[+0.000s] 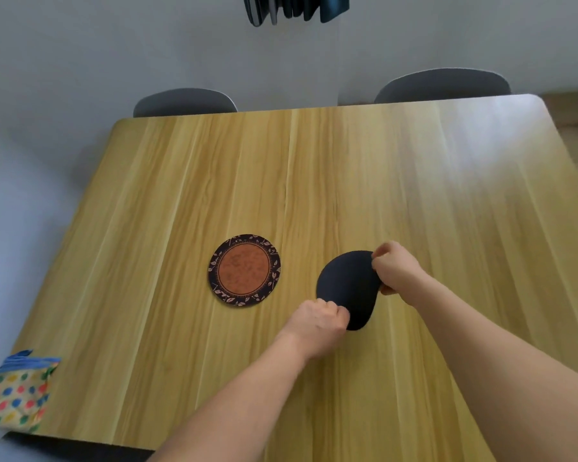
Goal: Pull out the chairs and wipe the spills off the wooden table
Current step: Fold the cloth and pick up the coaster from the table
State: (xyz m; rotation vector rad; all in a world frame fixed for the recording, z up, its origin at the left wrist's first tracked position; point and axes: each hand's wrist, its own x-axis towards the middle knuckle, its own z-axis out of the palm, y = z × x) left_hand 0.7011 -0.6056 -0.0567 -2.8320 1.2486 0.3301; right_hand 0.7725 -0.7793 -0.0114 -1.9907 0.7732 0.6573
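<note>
At 8 o'clock on the light wooden table (314,168), a folded cloth with coloured dots and a blue edge (15,398) overhangs the near left corner; a knock from the left arm could drop it. At 9 o'clock from the hands lies a round mat with a rust centre and dark leaf-patterned rim (245,270), flat on the table. If not lifted, any spill beneath it would probably escape wiping.

The left hand (319,323) has its fingers curled, pinching the near edge of a flat dark oval mat (349,288). The right hand (396,266) pinches the far right edge. The dark oval mat is bowed between them and may slip free.

No spill is discernible. Two grey chair backs (184,101) (442,85) at 12 o'clock sit tucked against the table; they appear not yet pulled out.
</note>
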